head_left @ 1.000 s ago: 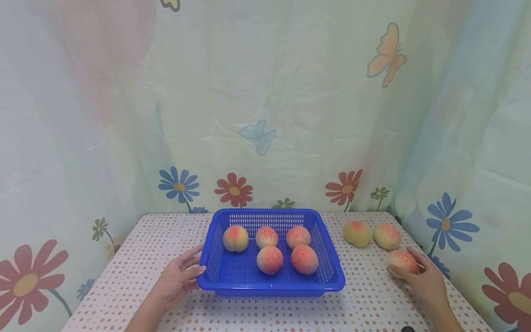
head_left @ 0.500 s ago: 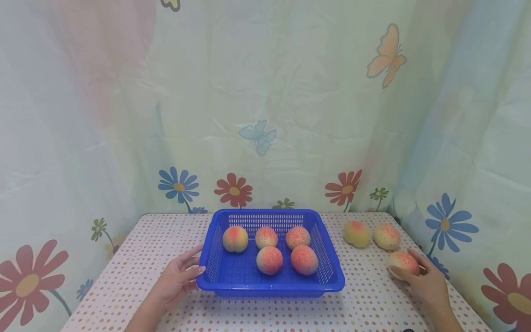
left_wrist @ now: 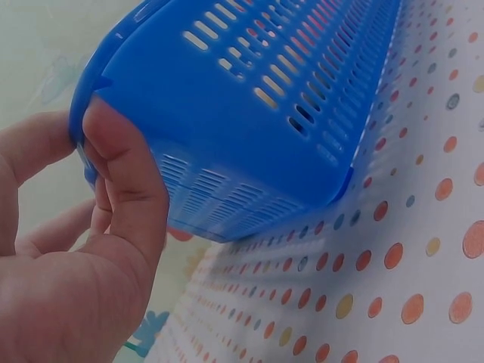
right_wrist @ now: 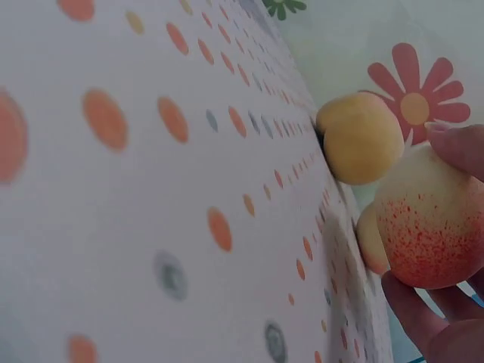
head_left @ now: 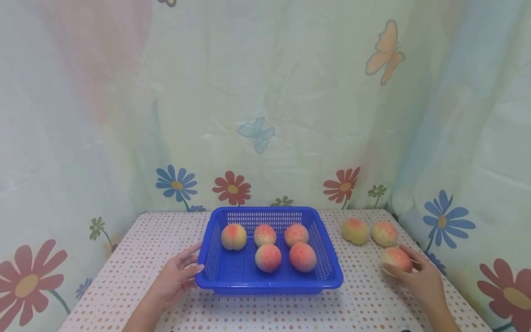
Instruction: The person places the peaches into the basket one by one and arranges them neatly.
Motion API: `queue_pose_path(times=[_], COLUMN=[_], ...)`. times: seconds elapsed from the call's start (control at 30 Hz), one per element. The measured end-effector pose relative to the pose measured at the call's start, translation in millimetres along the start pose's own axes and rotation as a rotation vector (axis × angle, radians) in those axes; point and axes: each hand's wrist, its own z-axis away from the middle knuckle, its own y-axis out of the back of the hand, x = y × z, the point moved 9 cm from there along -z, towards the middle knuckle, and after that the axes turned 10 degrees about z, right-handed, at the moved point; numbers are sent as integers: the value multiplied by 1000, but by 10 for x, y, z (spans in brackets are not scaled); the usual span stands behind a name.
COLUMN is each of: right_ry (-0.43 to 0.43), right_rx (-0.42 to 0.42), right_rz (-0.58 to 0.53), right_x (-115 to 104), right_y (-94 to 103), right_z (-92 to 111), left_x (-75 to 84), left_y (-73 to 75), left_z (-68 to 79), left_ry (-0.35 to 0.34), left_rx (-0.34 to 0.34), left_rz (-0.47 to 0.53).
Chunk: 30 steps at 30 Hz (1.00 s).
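A blue plastic basket [head_left: 269,289] stands in the middle of the table, with several red-and-cream peaches [head_left: 268,257] and one yellowish peach [head_left: 234,237] inside. My left hand [head_left: 176,279] pinches the basket's left rim; the left wrist view shows the thumb [left_wrist: 121,144] against the outer wall. At the table's right side, my right hand [head_left: 423,281] holds a speckled peach [head_left: 397,261] between thumb and fingers. That peach [right_wrist: 435,219] looks slightly off the tabletop in the right wrist view. Just beyond it lie a yellow peach [head_left: 355,231] and another speckled peach [head_left: 384,233].
A white dotted cloth [head_left: 257,311] covers the table. Behind and on both sides hangs a curtain [head_left: 265,92] printed with flowers and butterflies. The table's right edge runs close beside the right hand.
The right hand and its peach have shifted slightly left. The left hand stays at the basket rim, and the head view has tilted a little.
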Motion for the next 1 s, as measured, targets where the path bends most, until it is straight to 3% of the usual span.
queue_pose_path(times=[0.23,0.57,1.0], right_ry=[92,79,202], right_rx=[39,30,23], right_rz=[20,-28,-54], right_x=[-213,-430,-816], right_y=[-6,-8,19], right_z=[125,248,409], left_x=[0,-9,-10], left_y=[-2,17,12], left_z=[7,-8,-2], left_ry=[3,-3,-1], left_rx=[-11,-5,-10], left_rz=[-4,-2,2])
